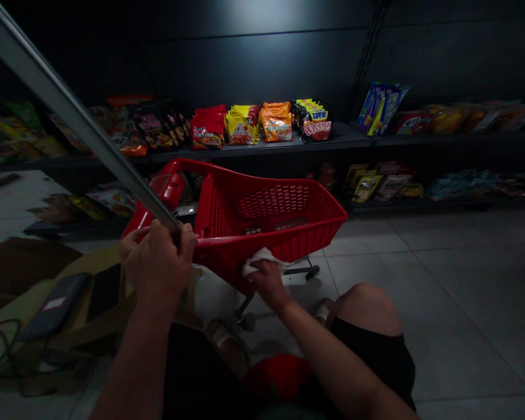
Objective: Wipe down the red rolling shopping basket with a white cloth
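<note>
A red plastic shopping cart (284,236) stands in front of me, its basket pointing right. My left hand (160,256) is closed around the lower end of a grey metal pole (91,125), right by the cart's near rim. The pole slants up to the top left; where it ends behind my fingers is hidden. With my right hand (269,283) I hold a crumpled white cloth (262,256) against the near outer side of the basket. Part of the cloth is covered by my fingers.
Behind the cart, a dark shelf (245,150) carries several bright snack packs (242,123), with more bags (367,184) on the lower level. At left, a dark flat device (56,306) and a black cable (9,350) lie on cardboard (76,262). My knee (370,306) is at right.
</note>
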Available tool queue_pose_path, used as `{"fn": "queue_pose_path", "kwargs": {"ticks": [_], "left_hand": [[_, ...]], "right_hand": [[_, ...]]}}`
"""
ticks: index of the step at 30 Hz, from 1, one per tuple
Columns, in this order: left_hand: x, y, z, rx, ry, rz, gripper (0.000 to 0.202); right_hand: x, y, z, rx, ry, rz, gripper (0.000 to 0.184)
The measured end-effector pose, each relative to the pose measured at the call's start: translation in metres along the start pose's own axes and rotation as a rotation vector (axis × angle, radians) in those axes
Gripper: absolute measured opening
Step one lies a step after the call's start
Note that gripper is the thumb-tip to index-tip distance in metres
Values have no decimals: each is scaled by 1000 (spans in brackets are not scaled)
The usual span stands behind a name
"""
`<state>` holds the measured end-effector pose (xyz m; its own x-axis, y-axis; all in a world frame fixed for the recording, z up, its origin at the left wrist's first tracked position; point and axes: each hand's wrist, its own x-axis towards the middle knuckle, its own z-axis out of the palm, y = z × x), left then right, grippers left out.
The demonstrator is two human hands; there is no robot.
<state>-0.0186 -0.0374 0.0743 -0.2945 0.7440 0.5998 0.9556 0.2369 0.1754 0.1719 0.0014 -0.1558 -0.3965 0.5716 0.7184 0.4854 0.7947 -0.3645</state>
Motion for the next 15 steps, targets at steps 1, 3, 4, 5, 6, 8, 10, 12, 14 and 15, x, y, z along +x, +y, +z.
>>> {"fn": "queue_pose_path", "kwargs": {"ticks": [1, 3, 4, 5, 6, 8, 10, 12, 14, 15], "left_hand": [[0, -1, -1, 1, -10, -4, 33], [0, 0, -4, 6, -38, -19, 34], [0, 2, -5, 7, -51, -31, 34], [0, 4, -6, 6, -59, -45, 35], [0, 6, -7, 2, -64, -58, 36], [0, 10, -8, -9, -75, -80, 36], [0, 13, -6, -13, -89, -87, 35], [2, 12, -2, -5, -74, -91, 34], [4, 9, 3, 7, -31, -90, 34], [5, 7, 5, 14, -10, -87, 35]], "right_hand": [[-3, 21, -15, -44, 61, 65, 14], [-5, 68, -51, -111, 214, 200, 19], [-5, 89, -67, -132, 312, 303, 18], [-3, 107, -80, -139, 411, 410, 18], [0, 119, -89, -139, 501, 519, 17], [6, 125, -90, -120, 628, 694, 18], [8, 107, -69, -80, 669, 775, 20], [5, 74, -36, 1, 609, 744, 19], [-4, 40, -3, 149, 383, 583, 19], [-9, 28, 9, 218, 247, 465, 20]]}}
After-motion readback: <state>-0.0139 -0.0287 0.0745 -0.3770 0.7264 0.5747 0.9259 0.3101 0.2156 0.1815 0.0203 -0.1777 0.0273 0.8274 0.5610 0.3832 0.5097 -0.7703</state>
